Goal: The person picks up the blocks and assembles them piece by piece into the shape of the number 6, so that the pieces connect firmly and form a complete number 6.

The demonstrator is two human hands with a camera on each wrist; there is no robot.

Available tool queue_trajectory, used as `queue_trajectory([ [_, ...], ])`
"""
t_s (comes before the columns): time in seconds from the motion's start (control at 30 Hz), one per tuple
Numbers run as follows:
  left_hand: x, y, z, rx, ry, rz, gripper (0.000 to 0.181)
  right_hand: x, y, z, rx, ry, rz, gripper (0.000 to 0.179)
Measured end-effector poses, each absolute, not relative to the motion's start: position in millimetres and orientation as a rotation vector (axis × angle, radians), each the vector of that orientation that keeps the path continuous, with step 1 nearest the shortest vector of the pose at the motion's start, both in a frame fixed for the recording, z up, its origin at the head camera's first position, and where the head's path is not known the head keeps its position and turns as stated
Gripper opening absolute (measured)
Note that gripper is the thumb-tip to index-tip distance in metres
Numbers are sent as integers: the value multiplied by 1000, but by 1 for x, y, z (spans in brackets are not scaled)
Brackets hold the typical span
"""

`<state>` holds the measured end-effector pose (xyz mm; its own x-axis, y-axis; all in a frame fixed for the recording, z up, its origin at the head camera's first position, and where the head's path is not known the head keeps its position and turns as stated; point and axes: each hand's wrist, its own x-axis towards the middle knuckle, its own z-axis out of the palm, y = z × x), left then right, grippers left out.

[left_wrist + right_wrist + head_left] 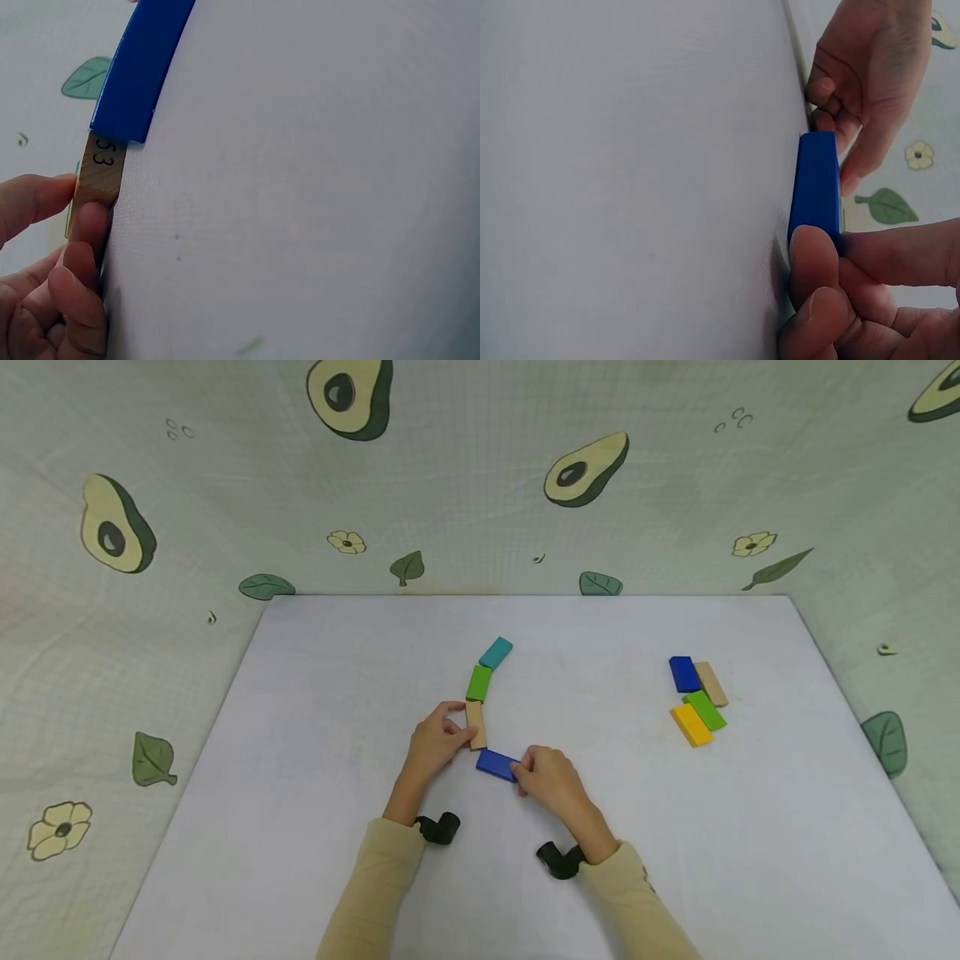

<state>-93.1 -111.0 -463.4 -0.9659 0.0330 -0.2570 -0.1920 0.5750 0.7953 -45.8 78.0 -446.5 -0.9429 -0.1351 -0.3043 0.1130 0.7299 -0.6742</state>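
In the head view a bent row of wooden blocks runs down the middle of the table: a teal block (496, 652), a green block (478, 683), a plain wood block (476, 725) and a blue block (497, 764). My left hand (435, 742) pinches the plain wood block between thumb and fingers; printed digits show on its end in the left wrist view. My right hand (553, 781) pinches the right end of the blue block, whose left end lies at the lower end of the wood block. Part of the wood block is hidden behind fingers in the left wrist view.
Off to the right lies a loose group: another blue block (684, 674), a plain wood block (712, 684), a green block (705, 711) and a yellow block (691, 725). The white table (322, 693) meets a cloth (465, 468) printed with avocados along its back and sides.
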Motion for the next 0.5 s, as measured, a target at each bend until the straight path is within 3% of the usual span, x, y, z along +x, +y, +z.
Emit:
queue_trajectory([
  [0.5,-93,-111,-464,-128,2566,1335,48,-41,78,-449,-26,2609,-1107,23],
])
